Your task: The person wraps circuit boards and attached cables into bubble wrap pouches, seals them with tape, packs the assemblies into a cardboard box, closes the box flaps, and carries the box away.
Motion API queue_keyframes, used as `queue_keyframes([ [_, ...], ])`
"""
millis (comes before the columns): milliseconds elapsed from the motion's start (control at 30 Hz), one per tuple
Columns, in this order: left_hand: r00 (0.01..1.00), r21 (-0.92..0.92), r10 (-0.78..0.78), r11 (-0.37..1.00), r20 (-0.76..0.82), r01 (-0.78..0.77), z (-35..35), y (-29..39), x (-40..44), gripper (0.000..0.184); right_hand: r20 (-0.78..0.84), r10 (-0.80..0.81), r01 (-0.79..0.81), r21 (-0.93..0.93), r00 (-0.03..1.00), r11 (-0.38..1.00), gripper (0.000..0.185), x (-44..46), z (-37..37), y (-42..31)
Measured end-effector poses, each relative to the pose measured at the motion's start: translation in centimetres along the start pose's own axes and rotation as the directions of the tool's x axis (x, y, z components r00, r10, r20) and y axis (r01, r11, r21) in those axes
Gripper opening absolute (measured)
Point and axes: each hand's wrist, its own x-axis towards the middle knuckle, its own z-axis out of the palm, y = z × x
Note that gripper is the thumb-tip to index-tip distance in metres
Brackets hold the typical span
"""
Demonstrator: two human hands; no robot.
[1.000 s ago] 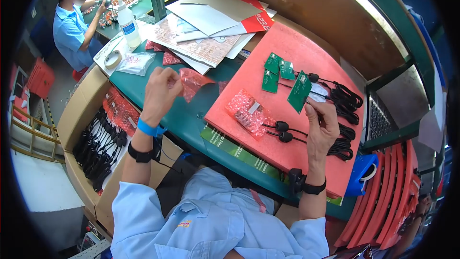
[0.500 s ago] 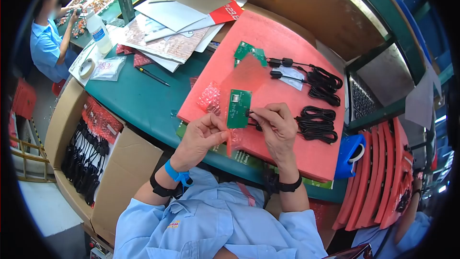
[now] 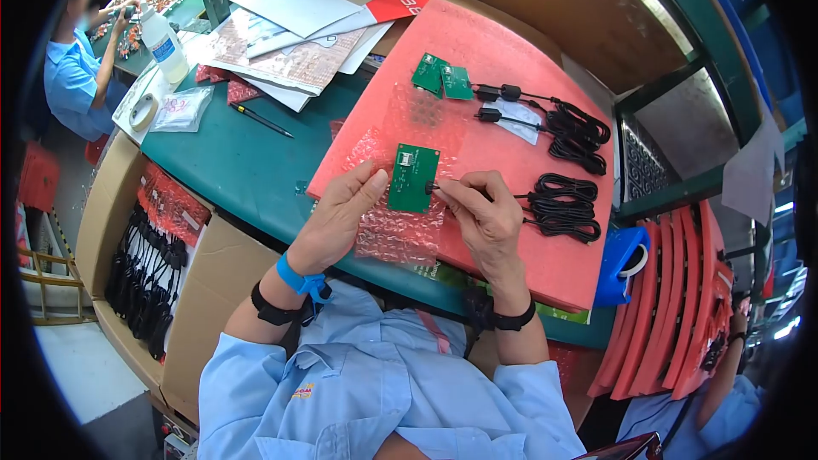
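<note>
A green circuit board [image 3: 412,177] is upright in front of me, over pink bubble wrap [image 3: 399,234] on the pink foam sheet [image 3: 545,277]. My right hand [image 3: 487,215] pinches the black cable at the board's right edge. At the board's left side is my left hand [image 3: 345,204], its thumb and fingers pressed together; whether they grip the board or the wrap is hard to see. More green boards [image 3: 456,83] lie farther back on the foam, beside coiled black cables [image 3: 564,207] and a white packet [image 3: 516,119].
Left of me, an open carton [image 3: 217,281] holds black cables. Papers [image 3: 298,8], a bottle [image 3: 162,44], a tape roll [image 3: 143,111] and a pen [image 3: 261,120] lie around the green table [image 3: 221,166]. Right are a blue holder [image 3: 619,268] and stacked pink sheets [image 3: 673,307]. Co-workers are at both sides.
My left hand has come from the left to the board. The board has moved left and down with my right hand. Pink wrap now lies flat beneath it, and the view has shifted.
</note>
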Motion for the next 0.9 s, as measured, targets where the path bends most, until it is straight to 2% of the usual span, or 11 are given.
queue_keyframes([
  [233, 0.999, 0.052, 0.045, 0.998, -0.007, -0.045, -0.7, -0.9, 0.6, 0.037, 0.040, -0.007, 0.008, -0.021, 0.999, 1.000, 0.019, 0.0, 0.4, 0.2],
  [367, 0.999, 0.062, 0.013, 0.998, -0.038, -0.011, -1.0, -0.9, 0.6, 0.031, 0.117, 0.081, -0.075, -0.054, 0.990, 0.996, 0.024, 0.4, 0.4, -0.4],
  [400, 1.000, 0.067, 0.002, 0.998, -0.028, 0.000, -1.1, -0.9, 0.6, 0.031, 0.015, 0.233, -0.233, 0.127, 0.972, 0.964, 0.025, 1.4, 0.5, -1.4],
  [467, 1.000, 0.079, -0.025, 0.997, -0.005, 0.025, -1.3, -0.9, 0.6, 0.033, -0.098, 0.553, -0.439, 0.502, 0.827, 0.745, 0.029, 3.0, 0.8, -2.8],
  [500, 1.000, 0.079, -0.029, 0.996, -0.002, 0.029, -1.2, -0.8, 0.6, 0.033, -0.100, 0.557, -0.441, 0.501, 0.825, 0.744, 0.029, 3.1, 0.6, -2.3],
  [600, 0.999, 0.107, -0.039, 0.994, 0.008, 0.038, -0.9, 0.0, 0.6, 0.033, 0.371, 0.414, -0.556, 0.578, 0.831, 0.597, 0.035, 2.9, -0.6, -0.3],
  [633, 0.999, 0.107, -0.038, 0.994, 0.006, 0.037, -1.0, -0.1, 0.6, 0.033, 0.371, 0.413, -0.555, 0.579, 0.832, 0.597, 0.035, 2.7, -0.7, 0.1],
  [667, 0.999, 0.029, -0.038, 0.999, 0.000, 0.038, -1.2, -0.3, 0.7, 0.033, 0.299, 0.258, -0.371, 0.431, 0.919, 0.822, 0.036, 2.4, -0.6, 0.4],
  [700, 0.999, -0.052, -0.039, 0.998, -0.006, 0.038, -1.2, -0.2, 0.7, 0.033, 0.262, 0.074, -0.140, 0.245, 0.962, 0.959, 0.037, 2.2, -0.6, 0.6],
  [733, 0.999, -0.132, -0.042, 0.991, -0.011, 0.040, -1.2, -0.2, 0.8, 0.034, 0.264, -0.117, 0.110, 0.041, 0.957, 0.993, 0.038, 1.9, -0.5, 0.8],
  [900, 0.989, -0.261, -0.146, 0.954, 0.030, 0.149, -0.6, 1.1, 0.9, 0.033, 0.212, -0.163, 0.184, -0.084, 0.964, 0.979, 0.041, 0.3, -0.1, 0.5],
])
